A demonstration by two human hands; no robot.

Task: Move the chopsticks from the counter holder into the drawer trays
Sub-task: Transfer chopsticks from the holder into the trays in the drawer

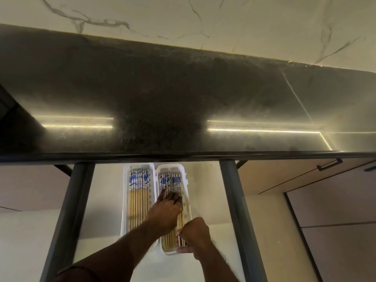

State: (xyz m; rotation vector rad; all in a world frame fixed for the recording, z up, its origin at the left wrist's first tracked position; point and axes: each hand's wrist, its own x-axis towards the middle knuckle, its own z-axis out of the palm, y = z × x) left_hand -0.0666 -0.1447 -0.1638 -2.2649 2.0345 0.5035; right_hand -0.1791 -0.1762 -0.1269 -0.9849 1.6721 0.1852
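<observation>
Below the dark counter (183, 94), the drawer (105, 200) stands open. The left hand (165, 213) lies flat, fingers spread on chopsticks (174, 183) in the right tray (188, 202); the right hand (196, 233) pinches their near ends. The left tray (124, 200) holds a tidy row.

Dark speckled counter (183, 94), seemingly marble wall (183, 15)

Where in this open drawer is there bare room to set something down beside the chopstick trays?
Bare drawer floor lies between the left tray and the drawer's left rail, and a wider strip between the right tray and the right rail. The trays themselves are crowded: chopsticks fill both, and the left hand and right hand work over the right one.
</observation>
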